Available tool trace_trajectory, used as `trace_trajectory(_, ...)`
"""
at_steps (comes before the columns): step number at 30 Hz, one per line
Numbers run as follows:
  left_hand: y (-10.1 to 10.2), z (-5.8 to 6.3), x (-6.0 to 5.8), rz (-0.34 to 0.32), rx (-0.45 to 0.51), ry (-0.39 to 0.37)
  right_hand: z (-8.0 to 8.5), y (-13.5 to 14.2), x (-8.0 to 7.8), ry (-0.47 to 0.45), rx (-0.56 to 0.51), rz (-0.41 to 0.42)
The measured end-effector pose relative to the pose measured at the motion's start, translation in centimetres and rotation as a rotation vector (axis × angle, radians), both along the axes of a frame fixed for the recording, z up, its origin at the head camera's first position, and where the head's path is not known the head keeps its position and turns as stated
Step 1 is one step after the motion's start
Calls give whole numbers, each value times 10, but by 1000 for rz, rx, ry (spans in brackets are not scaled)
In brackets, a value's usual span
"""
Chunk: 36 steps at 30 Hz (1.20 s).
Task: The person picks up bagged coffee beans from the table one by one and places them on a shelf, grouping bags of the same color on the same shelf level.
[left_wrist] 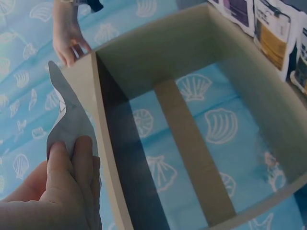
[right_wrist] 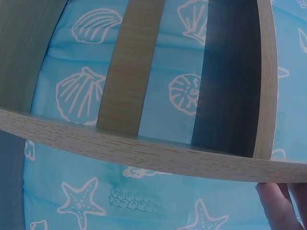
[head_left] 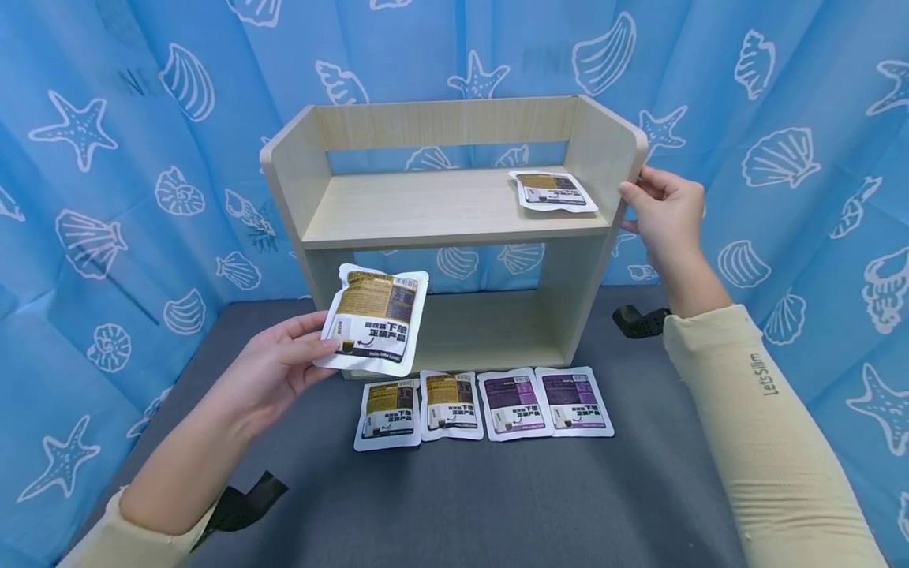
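My left hand (head_left: 284, 363) pinches a flat white sachet with a brown-gold label (head_left: 376, 319) between thumb and fingers, printed face up, in front of the left side of a small wooden shelf (head_left: 440, 205). In the left wrist view the sachet (left_wrist: 72, 110) appears almost edge-on and slightly bent. On the right, my right hand (head_left: 671, 213) grips the front edge of the shelf's side panel, near the upper board; fingertips show at that edge (right_wrist: 278, 206) in the right wrist view. Another brown-gold sachet (head_left: 554, 192) lies on the upper board at its right end.
In front of the shelf, two brown-gold sachets (head_left: 389, 414) and two purple sachets (head_left: 515, 404) lie side by side in a row on the grey table (head_left: 454, 505). A blue curtain with white seashells (head_left: 781, 158) hangs behind and at both sides.
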<state>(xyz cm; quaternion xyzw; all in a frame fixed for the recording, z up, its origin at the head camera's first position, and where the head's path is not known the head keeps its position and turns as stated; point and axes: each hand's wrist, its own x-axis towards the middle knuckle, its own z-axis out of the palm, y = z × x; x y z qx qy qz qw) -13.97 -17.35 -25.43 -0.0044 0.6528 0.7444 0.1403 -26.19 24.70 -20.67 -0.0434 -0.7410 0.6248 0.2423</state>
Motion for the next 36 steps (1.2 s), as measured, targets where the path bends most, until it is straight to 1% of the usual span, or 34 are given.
trace_trajectory(4, 9, 6, -1, 1, -3, 4, 0, 0, 0, -8, 23, -8)
trace_trajectory(10, 15, 15, -4, 12, -1, -2, 1, -1, 1, -16, 44, -5)
trace_trajectory(14, 18, 22, -9, 5, 1, 6, 1, -2, 1, -6, 51, -5)
trace_trajectory(20, 23, 29, -16, 5, 34, -20, 0, -1, 1, 0, 64, -10)
trace_trajectory(29, 28, 35, -26, 6, 48, -33, 0, 0, 0, 5, 57, -9)
trace_trajectory(36, 34, 39, -38, 9, 102, -54, 0, -1, 0, 8, 40, -5)
